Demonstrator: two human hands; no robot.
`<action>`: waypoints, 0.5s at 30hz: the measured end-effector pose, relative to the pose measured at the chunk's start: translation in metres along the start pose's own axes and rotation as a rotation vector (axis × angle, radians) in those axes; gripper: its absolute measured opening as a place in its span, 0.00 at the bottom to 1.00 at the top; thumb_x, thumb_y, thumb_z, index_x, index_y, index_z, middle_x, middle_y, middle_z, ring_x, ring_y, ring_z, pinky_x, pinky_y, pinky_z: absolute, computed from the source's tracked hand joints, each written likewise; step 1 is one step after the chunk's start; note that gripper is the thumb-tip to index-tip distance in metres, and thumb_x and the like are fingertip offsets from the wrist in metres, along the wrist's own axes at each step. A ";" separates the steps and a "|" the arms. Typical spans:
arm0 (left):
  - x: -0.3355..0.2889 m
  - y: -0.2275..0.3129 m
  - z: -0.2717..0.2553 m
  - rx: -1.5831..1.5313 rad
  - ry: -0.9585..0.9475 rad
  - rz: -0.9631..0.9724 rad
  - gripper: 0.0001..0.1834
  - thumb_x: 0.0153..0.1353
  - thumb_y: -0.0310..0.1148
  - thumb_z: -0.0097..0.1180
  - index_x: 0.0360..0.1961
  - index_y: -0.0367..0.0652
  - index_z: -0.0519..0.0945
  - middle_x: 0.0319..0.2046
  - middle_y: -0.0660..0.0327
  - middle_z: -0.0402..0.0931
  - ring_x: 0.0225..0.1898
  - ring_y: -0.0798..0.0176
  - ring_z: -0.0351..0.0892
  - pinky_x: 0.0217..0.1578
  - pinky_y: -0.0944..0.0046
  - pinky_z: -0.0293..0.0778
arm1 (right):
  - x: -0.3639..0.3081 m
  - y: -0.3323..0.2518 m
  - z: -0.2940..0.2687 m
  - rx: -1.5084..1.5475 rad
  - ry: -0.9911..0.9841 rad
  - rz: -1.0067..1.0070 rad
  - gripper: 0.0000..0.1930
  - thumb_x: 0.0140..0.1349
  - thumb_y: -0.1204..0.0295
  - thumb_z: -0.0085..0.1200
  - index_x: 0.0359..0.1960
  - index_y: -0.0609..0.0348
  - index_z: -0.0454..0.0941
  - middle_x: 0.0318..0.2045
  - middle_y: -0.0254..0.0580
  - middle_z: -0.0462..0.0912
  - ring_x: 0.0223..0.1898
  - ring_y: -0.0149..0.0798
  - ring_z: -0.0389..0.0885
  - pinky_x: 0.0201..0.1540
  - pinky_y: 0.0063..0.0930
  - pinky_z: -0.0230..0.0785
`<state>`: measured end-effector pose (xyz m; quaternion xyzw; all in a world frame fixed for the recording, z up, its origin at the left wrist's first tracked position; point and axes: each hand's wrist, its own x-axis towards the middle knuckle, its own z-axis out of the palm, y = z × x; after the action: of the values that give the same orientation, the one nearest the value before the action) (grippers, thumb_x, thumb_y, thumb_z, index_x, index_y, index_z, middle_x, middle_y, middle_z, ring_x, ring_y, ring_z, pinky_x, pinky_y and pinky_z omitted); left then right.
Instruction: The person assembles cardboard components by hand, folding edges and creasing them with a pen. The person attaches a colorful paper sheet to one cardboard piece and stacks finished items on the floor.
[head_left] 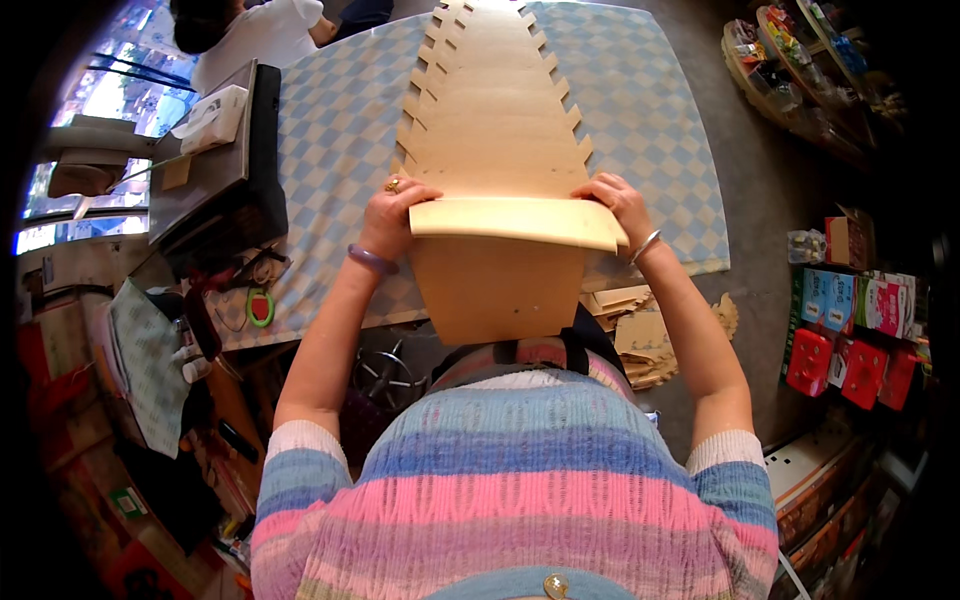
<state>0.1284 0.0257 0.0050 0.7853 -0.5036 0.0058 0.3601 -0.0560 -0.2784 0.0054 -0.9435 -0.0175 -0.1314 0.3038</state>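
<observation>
Checkered desk (660,120), long notched card sheet (495,110) on it. Left hand (392,215), right hand (622,205): fingers pinch near flap (515,222), mid-fold. Next: press crease flat, evenly.

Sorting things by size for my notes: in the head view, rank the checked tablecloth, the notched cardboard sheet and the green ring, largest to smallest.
1. Checked tablecloth
2. Notched cardboard sheet, held by left hand and right hand
3. Green ring

Left hand (398,212), right hand (618,203): both apparently clenched, forward.
</observation>
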 end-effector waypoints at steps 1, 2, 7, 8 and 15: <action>0.003 0.004 0.000 -0.039 0.004 -0.079 0.10 0.48 0.28 0.61 0.34 0.45 0.81 0.30 0.56 0.80 0.33 0.51 0.78 0.36 0.58 0.75 | 0.000 -0.001 0.001 0.061 -0.004 0.104 0.11 0.52 0.69 0.59 0.37 0.53 0.81 0.30 0.41 0.79 0.37 0.46 0.77 0.42 0.35 0.71; 0.002 0.001 0.004 -0.097 -0.027 -0.243 0.09 0.49 0.29 0.61 0.35 0.44 0.81 0.30 0.55 0.80 0.32 0.50 0.78 0.35 0.57 0.74 | 0.002 -0.002 0.003 0.197 0.093 0.132 0.10 0.53 0.67 0.60 0.37 0.55 0.81 0.30 0.42 0.80 0.34 0.46 0.78 0.38 0.34 0.71; 0.015 -0.003 0.011 -0.014 -0.038 -0.415 0.21 0.52 0.35 0.64 0.44 0.39 0.71 0.31 0.45 0.78 0.35 0.41 0.77 0.34 0.48 0.72 | 0.012 0.001 0.014 0.264 0.096 0.543 0.14 0.52 0.63 0.63 0.35 0.57 0.80 0.30 0.43 0.80 0.28 0.41 0.77 0.33 0.30 0.69; 0.017 -0.004 0.011 0.010 -0.088 -0.431 0.24 0.52 0.38 0.64 0.45 0.38 0.68 0.31 0.43 0.78 0.36 0.38 0.77 0.35 0.46 0.71 | 0.014 0.001 0.015 0.231 0.119 0.555 0.14 0.52 0.62 0.63 0.34 0.58 0.79 0.29 0.43 0.80 0.28 0.41 0.77 0.32 0.30 0.68; 0.022 -0.005 0.012 0.094 -0.081 -0.421 0.24 0.52 0.42 0.64 0.42 0.38 0.70 0.33 0.44 0.79 0.38 0.40 0.77 0.36 0.48 0.72 | 0.016 0.000 0.015 0.013 0.278 0.251 0.14 0.53 0.60 0.61 0.31 0.57 0.78 0.28 0.43 0.79 0.30 0.48 0.76 0.35 0.38 0.69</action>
<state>0.1390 0.0028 0.0014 0.8886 -0.3415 -0.0778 0.2960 -0.0367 -0.2709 -0.0019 -0.9091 0.1415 -0.2215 0.3233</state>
